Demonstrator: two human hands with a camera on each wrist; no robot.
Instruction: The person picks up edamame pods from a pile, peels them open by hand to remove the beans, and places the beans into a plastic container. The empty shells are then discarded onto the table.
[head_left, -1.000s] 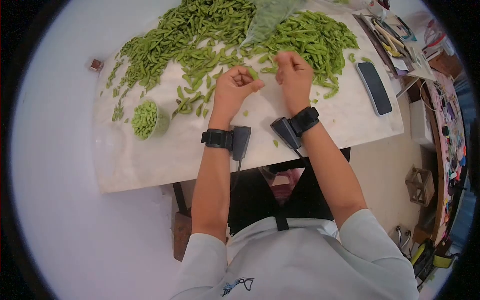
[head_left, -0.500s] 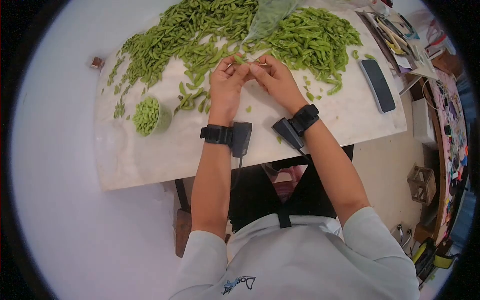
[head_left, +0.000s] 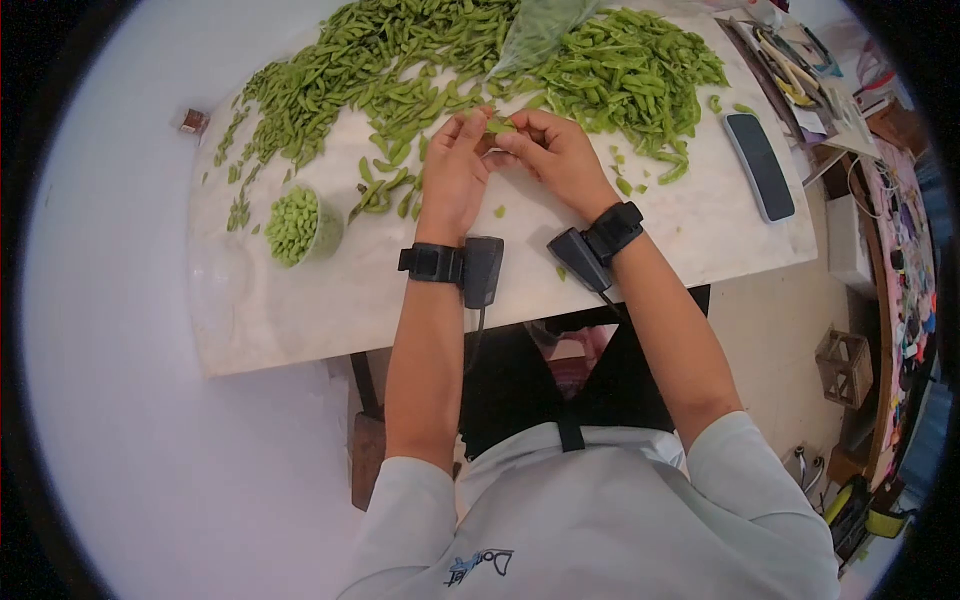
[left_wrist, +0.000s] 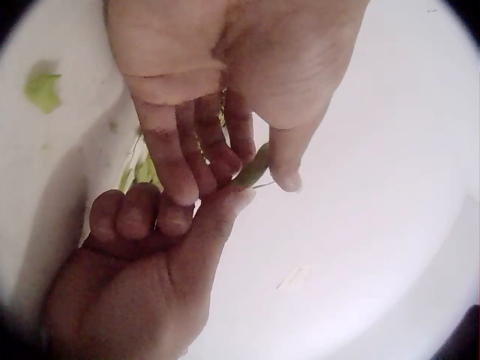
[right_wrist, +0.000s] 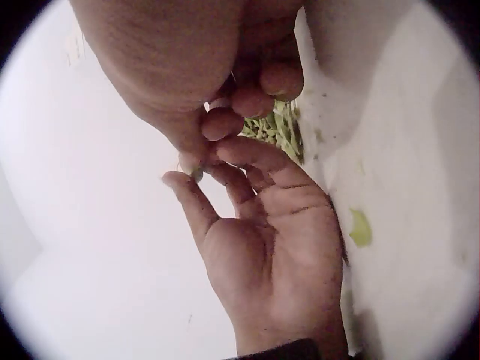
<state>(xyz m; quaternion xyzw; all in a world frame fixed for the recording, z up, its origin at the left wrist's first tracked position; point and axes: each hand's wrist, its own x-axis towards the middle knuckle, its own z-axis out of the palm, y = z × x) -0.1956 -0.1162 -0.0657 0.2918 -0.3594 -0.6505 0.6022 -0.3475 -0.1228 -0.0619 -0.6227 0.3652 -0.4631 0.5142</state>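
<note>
A green pod [head_left: 499, 126] is held between both hands, over the near side of the pod piles; the left wrist view shows the pod [left_wrist: 253, 168] between the fingertips. The left hand [head_left: 455, 175] pinches it between thumb and fingers. Pressed close against it, the right hand [head_left: 562, 162] pinches the pod's other end with thumb and forefinger, its other fingers curled. In the right wrist view the hands' fingers cover most of the pod [right_wrist: 197, 174]. Left of the hands stands a clear cup of shelled green beans [head_left: 292, 226].
One pod pile [head_left: 290, 115] spreads across the back left, another [head_left: 630, 75] lies at the back right, with a plastic bag [head_left: 540, 35] between. A phone [head_left: 759, 168] lies on the white table [head_left: 290, 325] at right, near a tray of tools [head_left: 785, 70].
The hands, apart one second ago, came together at the pod. The right hand moved left to it and pinches it. Since half a second ago the hands have barely shifted.
</note>
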